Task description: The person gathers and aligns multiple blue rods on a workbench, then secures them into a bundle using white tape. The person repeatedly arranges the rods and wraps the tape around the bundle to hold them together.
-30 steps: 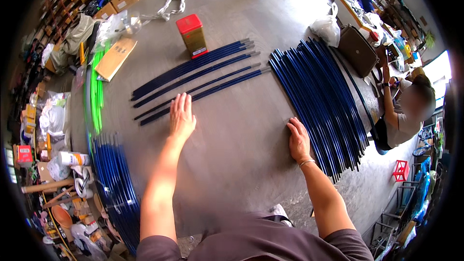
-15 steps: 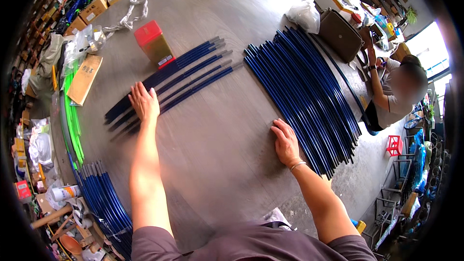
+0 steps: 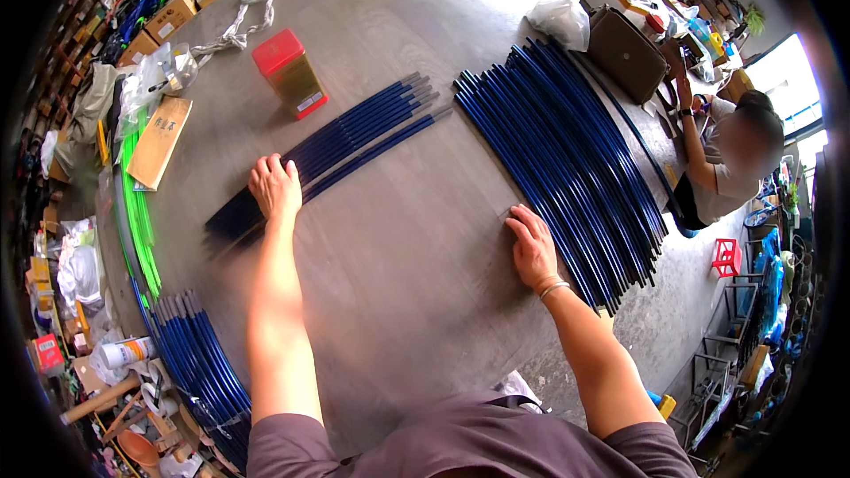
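Observation:
On the small group of dark blue rods [image 3: 354, 128] with grey tips, my left hand [image 3: 276, 186] lies palm down, its fingers bent over them and apart, gripping none that I can see. Most of these rods lie side by side, and a narrow gap separates the nearest ones. My right hand [image 3: 533, 248] rests on the grey table [image 3: 398, 274], open, beside the left edge of a wide layer of dark blue rods [image 3: 567, 168]. Its fingertips are close to the rods; whether they touch is unclear.
A red-and-gold tin [image 3: 290, 75] stands behind the small group. Green rods [image 3: 137, 212], a wooden board [image 3: 159, 143] and another blue rod bundle [image 3: 202, 354] lie left. At the right are a brown bag [image 3: 624, 53], a white plastic bag [image 3: 562, 18] and another person [image 3: 722, 159].
The separated rods have come together into a mostly closed row, shifted slightly right. My left hand has moved a little right and its fingers are more bent. My right hand has moved slightly away from me.

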`<action>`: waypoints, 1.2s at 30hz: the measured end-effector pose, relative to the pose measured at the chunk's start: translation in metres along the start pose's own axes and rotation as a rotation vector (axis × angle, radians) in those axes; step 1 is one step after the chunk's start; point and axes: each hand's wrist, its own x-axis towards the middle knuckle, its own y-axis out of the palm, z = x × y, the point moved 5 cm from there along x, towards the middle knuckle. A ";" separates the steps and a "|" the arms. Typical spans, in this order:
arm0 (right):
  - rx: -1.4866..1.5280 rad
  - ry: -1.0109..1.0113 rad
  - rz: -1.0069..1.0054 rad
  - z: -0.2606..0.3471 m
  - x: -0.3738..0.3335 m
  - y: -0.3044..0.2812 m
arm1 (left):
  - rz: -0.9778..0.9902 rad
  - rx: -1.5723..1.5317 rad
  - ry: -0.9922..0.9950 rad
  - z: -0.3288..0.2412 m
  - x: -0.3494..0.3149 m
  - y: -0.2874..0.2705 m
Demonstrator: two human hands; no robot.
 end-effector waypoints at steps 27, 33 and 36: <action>-0.004 -0.022 -0.048 -0.009 -0.003 0.008 | 0.216 -0.151 0.083 -0.002 -0.242 -0.123; -0.004 -0.039 -0.068 -0.010 -0.004 0.008 | 0.395 -0.013 0.111 -0.005 -0.229 -0.116; -0.008 -0.042 -0.068 -0.009 -0.002 0.008 | 0.424 0.015 0.082 0.001 -0.218 -0.103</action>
